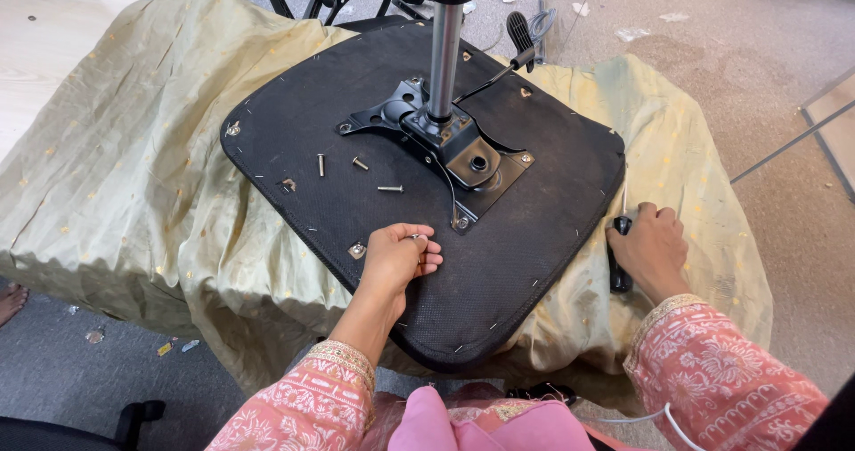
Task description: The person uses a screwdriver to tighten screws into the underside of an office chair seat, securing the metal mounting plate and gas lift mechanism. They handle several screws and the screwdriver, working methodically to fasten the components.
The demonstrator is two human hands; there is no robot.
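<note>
A chair seat (499,264), black and turned upside down, lies flat on a pale green cloth (134,166) that is draped over a table. A black metal bracket (450,139) is fixed near the middle of its underside, and a shiny metal post (443,55) rises straight up from the bracket. A thin lever with a black paddle handle (519,32) sticks out from the bracket toward the far edge.

The left hand (398,260) rests on the near part of the seat, its fingers curled together around a small silvery piece, probably a bolt (415,236), just beside the bracket's near corner. The right hand (653,248) is off the seat's right edge, on the cloth, closed around a dark tool handle (619,273); the tool's working end is hidden, so its kind cannot be told.

Three loose bolts (390,188) lie on the seat to the left of the bracket, well apart from either hand. Both arms wear pink patterned sleeves. The floor (739,50) beyond is grey carpet with scraps of paper.

Risks, as a judgement: the loose bolts could roll off the seat and vanish into the cloth's folds if the seat is bumped or tipped. The small piece could slip from the left fingers. The cloth could slide under the seat when the person pushes on it, shifting everything.
</note>
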